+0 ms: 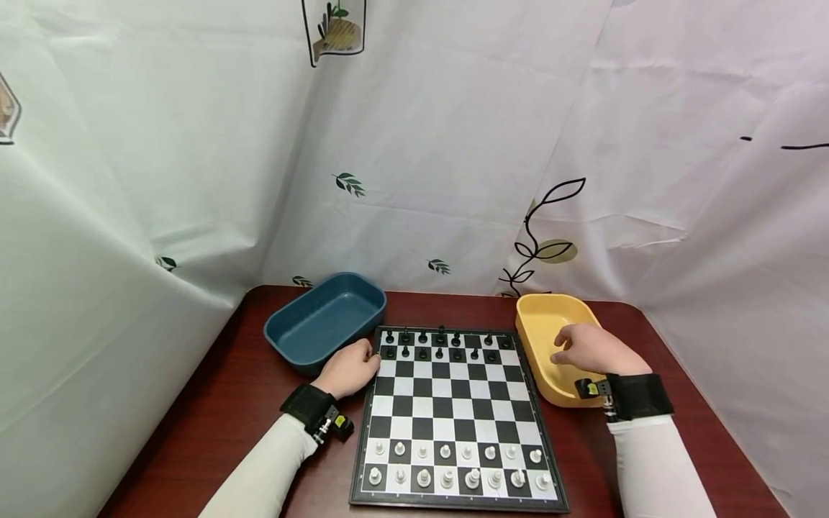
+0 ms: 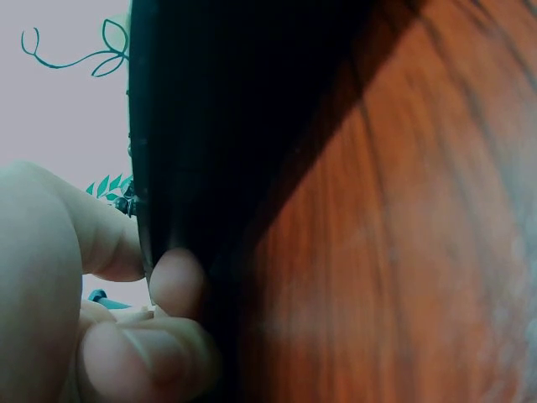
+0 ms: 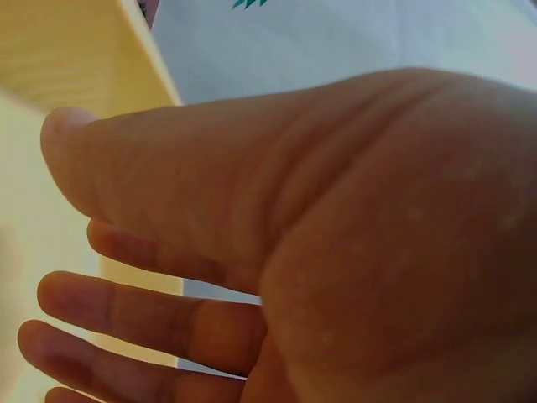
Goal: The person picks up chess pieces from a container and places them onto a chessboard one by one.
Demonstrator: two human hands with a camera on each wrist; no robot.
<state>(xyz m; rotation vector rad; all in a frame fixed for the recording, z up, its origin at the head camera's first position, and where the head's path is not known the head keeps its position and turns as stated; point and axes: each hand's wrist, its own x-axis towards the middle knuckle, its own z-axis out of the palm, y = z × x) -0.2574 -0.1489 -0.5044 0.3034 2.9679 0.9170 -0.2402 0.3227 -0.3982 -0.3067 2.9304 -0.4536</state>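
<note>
Left hand: the left hand (image 1: 350,368) rests at the far left corner of the chessboard (image 1: 453,424), fingers curled against its edge – the left wrist view shows fingertips (image 2: 178,281) pressed on the dark rim, though whether they pinch a piece is too blurred to tell.
Right hand: the right hand (image 1: 591,350) hovers over the yellow tray (image 1: 542,318), fingers loosely spread, holding nothing.
Pieces: black pieces (image 1: 440,345) fill the two far rows, white pieces (image 1: 453,467) the two near rows.
Doing it well: probably best to steady the board with the left hand and lift pieces straight up – neighbours stand close.
Edges and room: the blue tray (image 1: 325,320) sits just beside the left hand; the middle rows are bare; the table (image 1: 220,410) has open wood on both sides.
</note>
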